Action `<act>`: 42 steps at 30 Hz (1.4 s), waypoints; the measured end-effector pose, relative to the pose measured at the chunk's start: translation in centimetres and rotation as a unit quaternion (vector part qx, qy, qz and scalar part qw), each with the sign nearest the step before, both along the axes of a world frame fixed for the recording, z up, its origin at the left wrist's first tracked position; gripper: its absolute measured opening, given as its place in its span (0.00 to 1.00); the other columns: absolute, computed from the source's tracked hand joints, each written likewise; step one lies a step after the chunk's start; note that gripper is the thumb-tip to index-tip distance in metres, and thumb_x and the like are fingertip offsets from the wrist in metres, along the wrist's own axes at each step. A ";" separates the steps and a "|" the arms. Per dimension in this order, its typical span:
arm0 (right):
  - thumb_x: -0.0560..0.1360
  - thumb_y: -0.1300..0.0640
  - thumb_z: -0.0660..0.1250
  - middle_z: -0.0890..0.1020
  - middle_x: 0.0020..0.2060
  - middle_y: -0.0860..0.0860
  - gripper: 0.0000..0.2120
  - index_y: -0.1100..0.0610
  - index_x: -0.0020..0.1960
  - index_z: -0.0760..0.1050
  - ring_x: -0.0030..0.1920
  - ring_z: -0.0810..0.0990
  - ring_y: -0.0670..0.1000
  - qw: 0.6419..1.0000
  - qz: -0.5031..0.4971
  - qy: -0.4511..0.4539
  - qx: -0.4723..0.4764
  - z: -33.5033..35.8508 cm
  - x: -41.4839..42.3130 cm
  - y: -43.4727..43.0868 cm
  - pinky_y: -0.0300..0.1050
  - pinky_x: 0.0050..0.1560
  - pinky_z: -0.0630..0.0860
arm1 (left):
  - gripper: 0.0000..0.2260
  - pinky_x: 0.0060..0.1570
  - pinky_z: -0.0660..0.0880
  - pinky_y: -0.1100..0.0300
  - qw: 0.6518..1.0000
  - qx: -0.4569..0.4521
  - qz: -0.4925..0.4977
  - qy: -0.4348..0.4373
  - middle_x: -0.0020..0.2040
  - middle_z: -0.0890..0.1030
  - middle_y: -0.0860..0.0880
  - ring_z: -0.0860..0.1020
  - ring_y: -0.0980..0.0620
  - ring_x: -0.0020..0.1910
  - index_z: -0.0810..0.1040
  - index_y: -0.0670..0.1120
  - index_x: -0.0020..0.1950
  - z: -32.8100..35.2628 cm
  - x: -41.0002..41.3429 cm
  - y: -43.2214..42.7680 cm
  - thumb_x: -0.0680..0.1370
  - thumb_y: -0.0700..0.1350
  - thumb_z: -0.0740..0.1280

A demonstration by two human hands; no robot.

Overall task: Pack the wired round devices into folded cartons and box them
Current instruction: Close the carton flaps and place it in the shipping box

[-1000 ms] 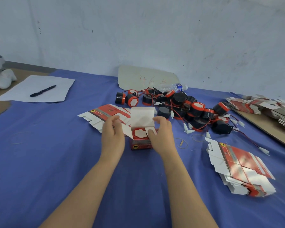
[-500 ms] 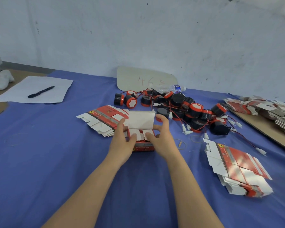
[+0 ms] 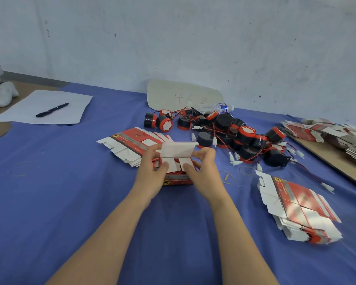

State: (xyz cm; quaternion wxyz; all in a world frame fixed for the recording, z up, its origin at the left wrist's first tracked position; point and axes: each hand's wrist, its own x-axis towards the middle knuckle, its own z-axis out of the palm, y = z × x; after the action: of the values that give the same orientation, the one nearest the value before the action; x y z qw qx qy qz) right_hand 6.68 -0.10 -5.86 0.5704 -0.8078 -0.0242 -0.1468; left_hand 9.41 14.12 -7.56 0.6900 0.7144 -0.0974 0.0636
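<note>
Carton (image 3: 178, 180) red, white flaps raised

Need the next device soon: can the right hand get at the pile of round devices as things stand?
Probably, once it lets go: the right hand pinches the flaps of the carton, but the pile of round devices lies just beyond it, nothing standing between.

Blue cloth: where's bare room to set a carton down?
Widest patch: left, between the white paper sheet, the fanned stack of flat red-and-white cartons and the left hand holding the red carton. Also the near strip between the forearms. Crowded right of the right hand: rubber bands, wired black-and-red round devices, another flat-carton stack.
</note>
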 end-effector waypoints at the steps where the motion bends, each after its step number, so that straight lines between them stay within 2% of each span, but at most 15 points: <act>1: 0.77 0.64 0.65 0.76 0.57 0.44 0.24 0.46 0.63 0.58 0.53 0.78 0.39 1.000 0.020 -0.003 0.000 0.0 -0.1 -0.3 0.35 0.50 0.76 | 0.17 0.45 0.73 0.67 1.000 0.017 0.002 -0.010 0.57 0.73 0.54 0.74 0.55 0.56 0.73 0.61 0.51 0.0 0.0 0.0 0.78 0.36 0.61; 3: 0.76 0.64 0.66 0.76 0.57 0.39 0.33 0.43 0.72 0.55 0.47 0.77 0.33 0.996 0.088 0.027 -0.021 0.2 -0.4 -1.1 0.29 0.45 0.73 | 0.15 0.53 0.76 0.58 0.999 0.034 0.008 -0.005 0.61 0.73 0.50 0.74 0.52 0.58 0.77 0.56 0.48 -0.2 0.0 0.2 0.79 0.35 0.59; 6: 0.76 0.57 0.67 0.61 0.69 0.37 0.26 0.35 0.67 0.65 0.58 0.70 0.32 0.977 0.152 0.122 -0.091 0.6 -0.7 -1.8 0.27 0.51 0.67 | 0.19 0.57 0.77 0.50 0.999 0.030 -0.005 0.017 0.60 0.76 0.46 0.76 0.49 0.58 0.80 0.53 0.44 0.0 0.1 0.8 0.81 0.36 0.53; 9: 0.77 0.58 0.67 0.63 0.69 0.39 0.24 0.46 0.71 0.65 0.55 0.72 0.29 0.986 0.117 0.096 -0.072 0.4 -0.7 -1.8 0.24 0.52 0.69 | 0.15 0.53 0.75 0.65 0.998 0.052 -0.035 -0.006 0.58 0.74 0.53 0.75 0.54 0.59 0.79 0.57 0.45 0.3 -0.2 1.2 0.81 0.40 0.58; 11: 0.78 0.57 0.66 0.73 0.65 0.44 0.22 0.49 0.70 0.67 0.59 0.75 0.40 0.992 0.091 0.069 -0.058 0.3 -0.6 -1.8 0.34 0.60 0.73 | 0.08 0.46 0.71 0.76 0.993 0.095 -0.064 -0.030 0.59 0.70 0.56 0.72 0.57 0.59 0.75 0.61 0.51 0.3 -0.5 1.2 0.79 0.47 0.65; 13: 0.78 0.55 0.66 0.76 0.60 0.41 0.17 0.47 0.66 0.71 0.59 0.76 0.45 0.994 0.075 0.054 -0.060 0.2 -0.5 -1.8 0.37 0.59 0.74 | 0.13 0.45 0.71 0.76 0.985 0.147 -0.077 -0.046 0.62 0.65 0.55 0.71 0.55 0.59 0.70 0.63 0.58 -0.1 -0.5 1.2 0.77 0.51 0.67; 17: 0.77 0.53 0.66 0.72 0.54 0.25 0.13 0.42 0.60 0.73 0.56 0.74 0.36 0.993 0.086 0.049 -0.063 0.4 -0.5 -1.6 0.27 0.51 0.72 | 0.13 0.45 0.71 0.76 0.984 0.149 -0.074 -0.056 0.63 0.65 0.54 0.70 0.54 0.60 0.71 0.64 0.57 0.3 -0.6 1.3 0.78 0.48 0.67; 22: 0.81 0.51 0.60 0.70 0.68 0.43 0.16 0.49 0.67 0.73 0.68 0.68 0.44 0.992 0.074 0.071 -0.068 0.2 -0.1 -1.7 0.40 0.67 0.68 | 0.10 0.44 0.69 0.80 0.985 0.145 -0.082 -0.044 0.63 0.65 0.54 0.67 0.59 0.60 0.74 0.60 0.56 0.6 -0.8 1.1 0.80 0.45 0.63; 25: 0.81 0.52 0.60 0.75 0.63 0.44 0.16 0.46 0.67 0.71 0.60 0.74 0.41 0.993 0.068 0.083 -0.046 0.1 -0.2 -1.5 0.30 0.55 0.72 | 0.09 0.43 0.70 0.75 0.985 0.157 -0.069 -0.027 0.62 0.66 0.55 0.67 0.60 0.59 0.74 0.58 0.58 0.9 -0.9 0.8 0.81 0.46 0.60; 28: 0.80 0.52 0.62 0.73 0.64 0.43 0.22 0.47 0.73 0.64 0.61 0.73 0.43 0.991 0.051 0.121 0.033 -0.1 -0.1 -1.2 0.36 0.58 0.70 | 0.12 0.43 0.69 0.73 0.985 0.157 -0.065 0.005 0.64 0.66 0.53 0.68 0.57 0.59 0.74 0.56 0.62 1.2 -1.1 0.6 0.82 0.45 0.58; 31: 0.80 0.54 0.61 0.73 0.58 0.41 0.24 0.51 0.75 0.60 0.56 0.74 0.41 0.985 0.043 0.143 0.082 -0.3 0.0 -0.9 0.38 0.56 0.69 | 0.14 0.53 0.71 0.66 0.984 0.159 -0.075 0.039 0.69 0.64 0.51 0.68 0.53 0.63 0.71 0.55 0.67 1.5 -1.3 0.3 0.82 0.46 0.56; 34: 0.80 0.59 0.61 0.73 0.63 0.46 0.26 0.54 0.76 0.57 0.61 0.74 0.47 0.975 0.046 0.152 0.153 -0.5 -0.2 -0.4 0.42 0.62 0.70 | 0.21 0.63 0.72 0.54 0.984 0.109 -0.077 0.119 0.71 0.65 0.51 0.70 0.50 0.65 0.61 0.56 0.74 1.6 -1.1 0.3 0.81 0.47 0.57; 36: 0.80 0.62 0.59 0.77 0.61 0.49 0.20 0.56 0.72 0.64 0.61 0.76 0.51 0.975 0.052 0.144 0.161 -0.7 -0.4 -0.2 0.44 0.62 0.71 | 0.24 0.64 0.72 0.50 0.982 0.075 -0.081 0.152 0.66 0.72 0.53 0.74 0.52 0.61 0.58 0.55 0.75 1.4 -1.0 0.3 0.80 0.46 0.60; 38: 0.80 0.64 0.58 0.80 0.58 0.53 0.15 0.57 0.65 0.71 0.60 0.77 0.53 0.981 0.052 0.138 0.127 -0.8 -0.5 -0.3 0.47 0.63 0.73 | 0.23 0.64 0.72 0.49 0.981 0.062 -0.086 0.162 0.60 0.76 0.55 0.76 0.54 0.58 0.63 0.53 0.73 1.2 -1.1 0.2 0.79 0.44 0.62; 42: 0.81 0.61 0.58 0.81 0.57 0.50 0.14 0.54 0.65 0.73 0.58 0.78 0.49 0.985 0.040 0.137 0.094 -0.7 -0.8 0.0 0.42 0.58 0.74 | 0.17 0.64 0.72 0.50 0.979 0.075 -0.081 0.171 0.62 0.77 0.51 0.76 0.52 0.59 0.71 0.51 0.68 1.5 -2.0 0.1 0.79 0.44 0.61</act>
State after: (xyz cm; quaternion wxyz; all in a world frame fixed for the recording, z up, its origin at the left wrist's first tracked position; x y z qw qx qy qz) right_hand 5.89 -0.06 -6.54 0.6468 -0.7617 0.0355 -0.0133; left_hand 7.45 14.17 -6.10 0.6438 0.7541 -0.0402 -0.1234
